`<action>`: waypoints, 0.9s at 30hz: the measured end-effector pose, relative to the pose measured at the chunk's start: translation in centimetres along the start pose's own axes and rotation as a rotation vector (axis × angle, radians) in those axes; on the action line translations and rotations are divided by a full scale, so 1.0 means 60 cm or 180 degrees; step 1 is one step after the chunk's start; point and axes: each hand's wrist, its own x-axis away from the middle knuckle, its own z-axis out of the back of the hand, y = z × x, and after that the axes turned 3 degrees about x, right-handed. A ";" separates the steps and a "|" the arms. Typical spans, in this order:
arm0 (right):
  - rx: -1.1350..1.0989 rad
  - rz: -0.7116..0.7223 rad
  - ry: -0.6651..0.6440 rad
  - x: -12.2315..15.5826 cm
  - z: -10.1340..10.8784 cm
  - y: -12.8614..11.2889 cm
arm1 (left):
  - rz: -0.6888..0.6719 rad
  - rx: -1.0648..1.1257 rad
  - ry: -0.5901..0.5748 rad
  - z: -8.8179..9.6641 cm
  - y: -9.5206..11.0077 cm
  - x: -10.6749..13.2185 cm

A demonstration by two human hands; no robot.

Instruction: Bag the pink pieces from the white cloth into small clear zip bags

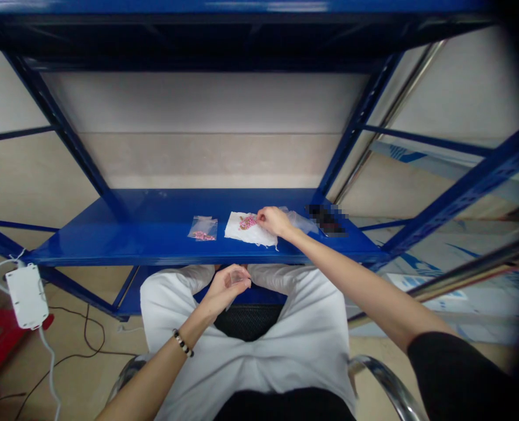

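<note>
My left hand (224,287) is curled in front of the shelf edge, above my lap, around a small clear plastic bag (237,277). Over the shelf, the fingertips of my right hand (274,221) are pinched together at the side of a small heap of pink and brownish beads (247,222). Whether a bead is between them is too small to tell. The heap lies on a crumpled white cloth or paper (259,235). To its left, a clear zip bag (203,228) lies flat with similar pink beads in its lower part.
A blue metal shelf (154,222) spans the front, with blue posts and an upper shelf overhead. Clear plastic wrapping (302,221) and a dark pixelated object (327,220) lie to the right. A white power strip (27,296) hangs at the left.
</note>
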 end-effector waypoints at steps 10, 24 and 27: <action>0.0155 0.0035 -0.0052 -0.004 0.005 -0.007 | 0.0033 0.0109 -0.0074 -0.010 -0.001 0.004; 0.0139 0.0364 -0.0212 -0.028 0.015 -0.005 | -0.0038 0.0067 -0.0103 -0.007 0.008 0.005; 0.0051 0.0400 -0.0231 -0.031 0.025 0.001 | -0.0058 0.0109 -0.0092 -0.005 0.009 0.004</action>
